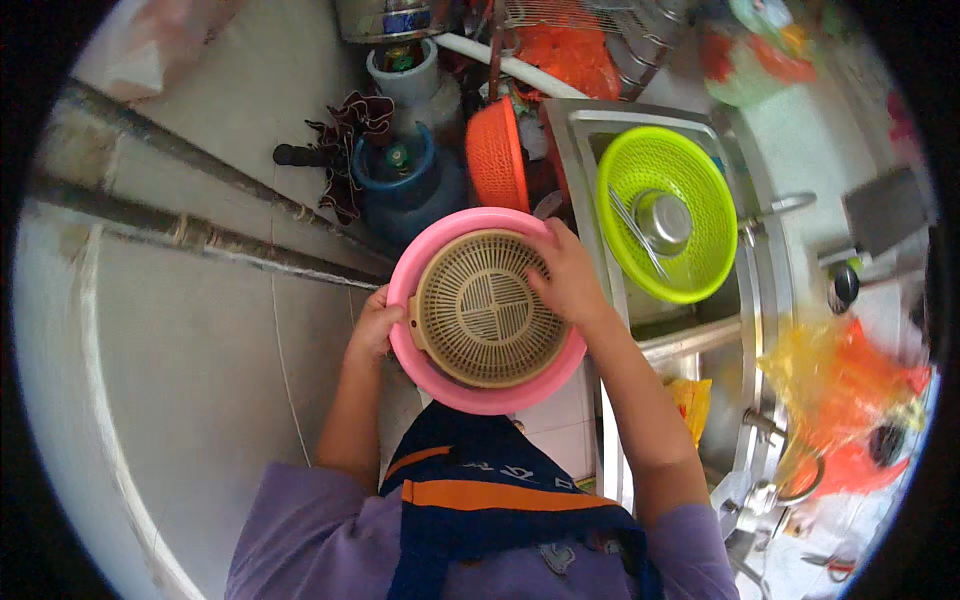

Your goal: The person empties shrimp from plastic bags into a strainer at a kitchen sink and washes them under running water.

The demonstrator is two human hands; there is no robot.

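Note:
A pink round basin is held in front of my apron, with a tan slotted colander nested inside it. My left hand is closed on the basin's left rim, close to the colander's small side tab. Over the right rim lies my right hand, closed around the basin's edge. Its inner fingers reach in over the colander's right side; the fingertips beyond the rim are partly hidden. No contents show in the colander apart from its slotted base.
Right of me, a lime-green colander with a metal bowl stands over a steel sink. An orange basket and blue gas cylinder stand ahead. Dark pipes run along the left wall. Plastic bags lie far right.

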